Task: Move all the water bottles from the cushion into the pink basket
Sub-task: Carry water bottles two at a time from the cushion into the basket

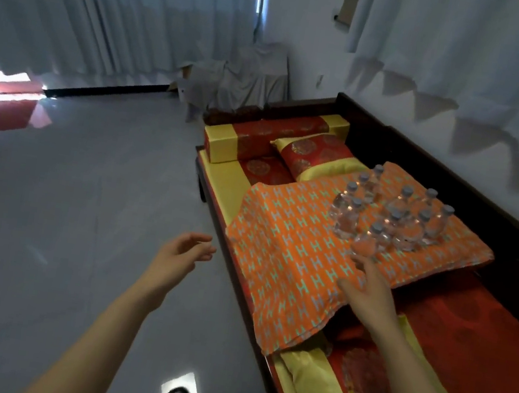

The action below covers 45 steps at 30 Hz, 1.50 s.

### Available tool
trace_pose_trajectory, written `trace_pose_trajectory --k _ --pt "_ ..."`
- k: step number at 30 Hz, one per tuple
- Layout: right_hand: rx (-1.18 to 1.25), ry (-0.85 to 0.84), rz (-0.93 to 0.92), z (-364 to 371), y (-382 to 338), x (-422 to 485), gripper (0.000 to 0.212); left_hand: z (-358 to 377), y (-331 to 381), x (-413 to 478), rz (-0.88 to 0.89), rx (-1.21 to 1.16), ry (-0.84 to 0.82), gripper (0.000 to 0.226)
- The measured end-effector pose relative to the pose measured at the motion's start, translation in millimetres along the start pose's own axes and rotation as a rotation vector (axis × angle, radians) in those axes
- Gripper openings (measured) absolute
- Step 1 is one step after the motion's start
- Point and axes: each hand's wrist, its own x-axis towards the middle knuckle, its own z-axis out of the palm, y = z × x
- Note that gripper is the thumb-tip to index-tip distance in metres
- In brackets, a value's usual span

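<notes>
Several clear water bottles (393,216) with grey caps stand upright in a cluster on a large orange patterned cushion (289,254). The cushion lies on a long red and yellow bench. My right hand (369,286) hovers over the cushion with fingers spread, its fingertips just short of the nearest bottle (368,243). Over the floor to the left of the bench, my left hand (182,252) is open and holds nothing. No pink basket is in view.
The dark wooden bench (514,241) runs along the right wall, with a red and yellow bolster (260,139) and pillow (317,158) at its far end. Grey floor (82,203) lies to the left. White curtains hang behind, and cloth-covered furniture (249,73) stands in the corner.
</notes>
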Motion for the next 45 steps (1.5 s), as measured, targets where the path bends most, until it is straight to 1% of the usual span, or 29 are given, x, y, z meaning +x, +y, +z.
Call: trace_pose_trajectory --k 3,7,10,12,14,16,18,22,24,26,28,30,31,33,35,37,40,43,45 --pt "0.007 0.058 0.044 23.3 -15.1 43.5 0.051 -14.9 19.2 70.0 0.040 0.028 -0.051 0.011" --pt "0.056 0.142 0.147 52.6 -25.2 80.6 0.051 -28.6 38.1 159.2 0.052 0.071 -0.175 0.019" --pt "0.069 0.233 0.192 63.1 -35.8 121.2 0.050 -25.6 66.7 233.6 0.072 0.111 -0.267 0.020" --pt "0.086 0.270 0.220 72.4 -38.4 140.5 0.050 -16.3 82.0 274.8 0.046 0.099 -0.314 0.020" --pt "0.112 0.341 0.319 83.2 -30.6 158.0 0.052 2.9 89.0 318.2 0.013 0.108 -0.420 0.020" --pt "0.118 0.327 0.348 89.6 -30.5 154.5 0.053 10.2 84.8 328.7 -0.009 0.096 -0.461 0.019" --pt "0.161 0.359 0.422 91.4 -22.1 168.6 0.054 28.4 86.1 355.5 -0.034 0.099 -0.516 0.020" --pt "0.257 0.446 0.538 98.3 2.4 197.5 0.057 77.0 82.4 419.5 -0.179 0.016 -0.645 0.021" --pt "0.271 0.484 0.559 101.1 11.4 210.6 0.057 96.1 73.9 442.4 -0.260 -0.051 -0.679 0.020" --pt "0.260 0.528 0.610 103.2 26.1 231.1 0.058 125.7 66.6 472.9 -0.327 -0.052 -0.712 0.025" --pt "0.254 0.558 0.646 104.8 31.2 247.4 0.057 150.2 64.1 494.1 -0.359 -0.021 -0.753 0.029" --pt "0.261 0.585 0.641 107.6 39.7 261.6 0.057 175.1 62.3 510.4 -0.361 0.015 -0.793 0.026" --pt "0.269 0.590 0.636 110.1 41.1 266.7 0.060 185.4 62.0 514.6 -0.346 0.039 -0.808 0.024" --pt "0.340 0.614 0.685 117.5 48.8 277.9 0.070 211.0 59.9 522.1 -0.293 0.138 -0.854 0.023" --pt "0.374 0.635 0.739 122.9 55.1 286.9 0.077 235.3 56.7 524.6 -0.204 0.224 -0.904 0.028" --pt "0.374 0.640 0.758 125.4 59.9 298.4 0.080 259.9 53.0 528.4 -0.116 0.297 -0.985 0.042" --pt "0.305 0.666 0.792 128.9 61.0 315.4 0.084 290.1 48.1 532.3 -0.016 0.409 -1.103 0.067" --pt "0.242 0.677 0.834 133.9 66.7 326.3 0.077 312.6 42.4 535.9 0.091 0.538 -1.194 0.088" --pt "0.222 0.674 0.843 138.1 71.6 331.1 0.072 324.7 38.1 538.1 0.198 0.629 -1.211 0.094"
